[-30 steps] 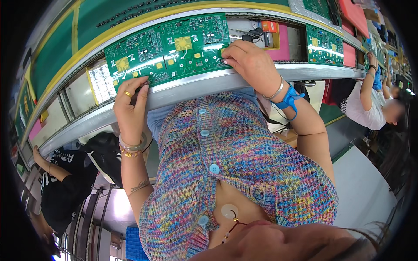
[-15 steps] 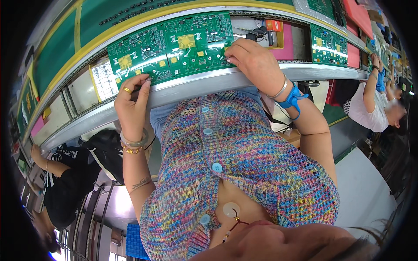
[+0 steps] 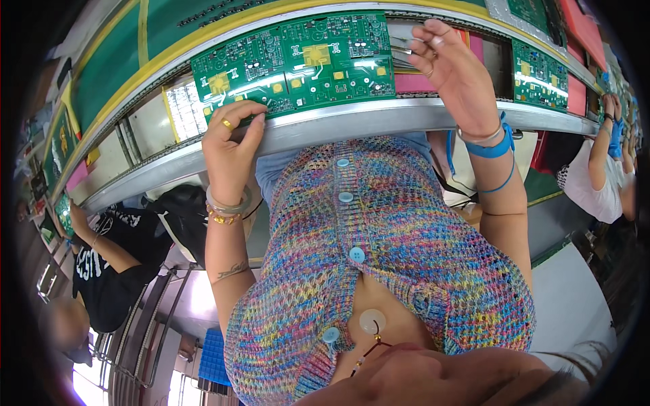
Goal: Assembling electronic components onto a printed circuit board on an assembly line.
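A long green circuit board (image 3: 298, 81) with gold pads and small parts lies across the conveyor rails in front of me. My left hand (image 3: 233, 139) is bent at its near left edge, with the fingertips on the board and the thumb close to the metal rail. Beyond the board's right end, my right hand (image 3: 460, 81) is raised off it, fingers loosely curled and apart, nothing visible in them. Beneath those fingers shows part of a thin metal tool (image 3: 401, 47); the rest is hidden by the hand.
A silver rail (image 3: 338, 115) runs along my side of the line. Another green circuit board (image 3: 539, 78) sits farther right on it. A pink surface (image 3: 413, 82) shows between the boards. Co-workers are at both sides, one in a black shirt (image 3: 118, 271) at left.
My right hand has left the board's right end and moved right and up, its fingers loosening. The left hand stays at the near edge. The whole view has shifted slightly.
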`<state>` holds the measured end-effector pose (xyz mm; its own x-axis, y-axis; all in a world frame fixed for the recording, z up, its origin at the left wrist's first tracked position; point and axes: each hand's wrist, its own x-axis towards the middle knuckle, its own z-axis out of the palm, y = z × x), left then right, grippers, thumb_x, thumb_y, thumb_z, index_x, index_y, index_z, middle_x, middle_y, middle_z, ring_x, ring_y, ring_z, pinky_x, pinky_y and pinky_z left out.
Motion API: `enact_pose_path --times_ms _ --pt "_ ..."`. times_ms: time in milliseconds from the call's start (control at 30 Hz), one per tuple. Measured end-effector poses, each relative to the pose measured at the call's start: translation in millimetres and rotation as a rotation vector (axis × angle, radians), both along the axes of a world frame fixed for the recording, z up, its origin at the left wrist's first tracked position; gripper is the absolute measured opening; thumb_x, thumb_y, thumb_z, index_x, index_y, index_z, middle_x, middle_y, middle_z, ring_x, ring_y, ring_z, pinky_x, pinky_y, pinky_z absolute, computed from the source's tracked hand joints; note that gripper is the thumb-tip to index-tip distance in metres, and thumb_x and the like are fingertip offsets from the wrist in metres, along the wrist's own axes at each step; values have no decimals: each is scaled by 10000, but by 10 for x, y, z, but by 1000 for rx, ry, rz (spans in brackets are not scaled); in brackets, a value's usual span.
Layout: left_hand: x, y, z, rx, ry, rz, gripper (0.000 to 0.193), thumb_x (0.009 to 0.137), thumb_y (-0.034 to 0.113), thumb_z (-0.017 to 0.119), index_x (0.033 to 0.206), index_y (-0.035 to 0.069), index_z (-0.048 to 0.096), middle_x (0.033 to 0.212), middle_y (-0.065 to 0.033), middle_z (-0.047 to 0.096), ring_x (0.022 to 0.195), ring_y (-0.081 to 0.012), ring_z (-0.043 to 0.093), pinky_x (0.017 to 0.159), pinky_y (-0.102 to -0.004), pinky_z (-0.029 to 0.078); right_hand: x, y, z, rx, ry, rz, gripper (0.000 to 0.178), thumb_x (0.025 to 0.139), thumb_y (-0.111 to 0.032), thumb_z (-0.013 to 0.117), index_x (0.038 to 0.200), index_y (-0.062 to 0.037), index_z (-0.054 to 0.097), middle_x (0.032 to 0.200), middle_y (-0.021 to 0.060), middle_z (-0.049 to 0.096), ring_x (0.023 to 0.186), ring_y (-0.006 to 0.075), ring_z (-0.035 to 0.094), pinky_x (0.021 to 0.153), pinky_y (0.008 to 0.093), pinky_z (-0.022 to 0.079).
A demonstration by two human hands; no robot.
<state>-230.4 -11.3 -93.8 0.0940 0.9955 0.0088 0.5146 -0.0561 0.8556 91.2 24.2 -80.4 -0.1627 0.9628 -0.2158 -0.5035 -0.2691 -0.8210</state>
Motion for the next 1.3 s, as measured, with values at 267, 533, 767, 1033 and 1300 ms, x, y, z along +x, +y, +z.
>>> enact_pose_path --times_ms 267,533,767,1033,1300 --pt "85 110 41 58 114 -105 163 746 -30 665 883 52 699 927 -52 681 885 -197 601 827 -299 443 45 -107 9 -94 -102 308 312 998 -202 412 1217 14 466 860 51 590 701 70 566 595 204 503" --pt "134 166 96 155 296 -180 171 726 -28 676 876 51 696 901 -57 682 877 -213 612 808 -316 468 9 -114 47 -46 -228 325 338 999 -248 403 1162 19 530 643 -49 354 546 17 323 449 178 310" --pt "162 175 144 200 333 -193 169 717 -23 685 869 51 688 893 -65 677 870 -238 616 803 -335 471 4 -109 7 -14 -247 300 275 941 -211 538 1141 -23 547 843 61 646 590 32 496 491 170 394" --pt "206 219 229 355 488 -335 210 695 -20 692 887 62 673 846 -57 657 842 -240 608 768 -349 474 33 -90 -78 73 -197 332 169 927 -209 573 1028 -74 567 994 124 686 747 96 638 588 194 495" --pt "173 241 232 296 480 -325 209 698 -20 694 891 58 678 863 -61 666 849 -245 610 772 -349 478 69 -101 -121 104 -209 324 147 933 -209 566 1000 -78 567 997 111 686 774 89 621 615 208 492"
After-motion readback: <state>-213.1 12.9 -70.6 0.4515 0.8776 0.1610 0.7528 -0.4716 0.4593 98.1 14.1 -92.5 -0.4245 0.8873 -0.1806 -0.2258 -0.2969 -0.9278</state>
